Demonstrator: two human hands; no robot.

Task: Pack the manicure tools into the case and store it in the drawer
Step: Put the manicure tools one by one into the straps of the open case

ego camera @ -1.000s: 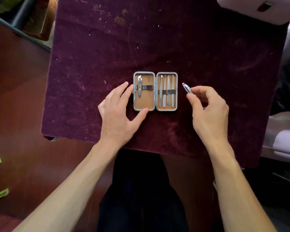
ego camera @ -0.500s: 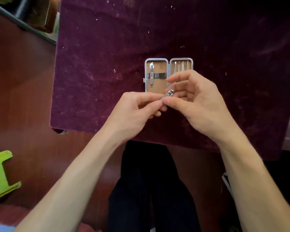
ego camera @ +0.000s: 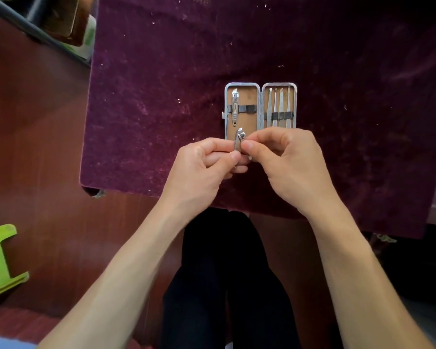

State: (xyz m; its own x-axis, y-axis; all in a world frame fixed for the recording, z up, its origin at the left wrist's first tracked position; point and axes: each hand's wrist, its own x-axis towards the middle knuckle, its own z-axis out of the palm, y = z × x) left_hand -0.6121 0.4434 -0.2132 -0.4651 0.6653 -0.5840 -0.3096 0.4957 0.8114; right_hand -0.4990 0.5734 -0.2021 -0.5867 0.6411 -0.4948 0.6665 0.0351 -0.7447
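A small metal-rimmed manicure case (ego camera: 260, 88) lies open on the purple velvet table (ego camera: 161, 84). Its left half holds a nail clipper (ego camera: 234, 107) under an elastic strap. Several slim steel tools (ego camera: 279, 107) sit strapped in its right half. Just in front of the case's near edge, my left hand (ego camera: 199, 170) and my right hand (ego camera: 290, 162) both pinch a second, small nail clipper (ego camera: 239, 141). Its head points toward the left half. My fingers hide the case's near edge.
The table's near edge runs just beyond my wrists, with dark trousers below it. A green plastic object (ego camera: 0, 260) stands on the reddish floor at the lower left. Dark clutter sits at the top left.
My right hand brought the small clipper from the case's right side to the front. My left hand left the case and joined it; both now hold the clipper closer to the case.
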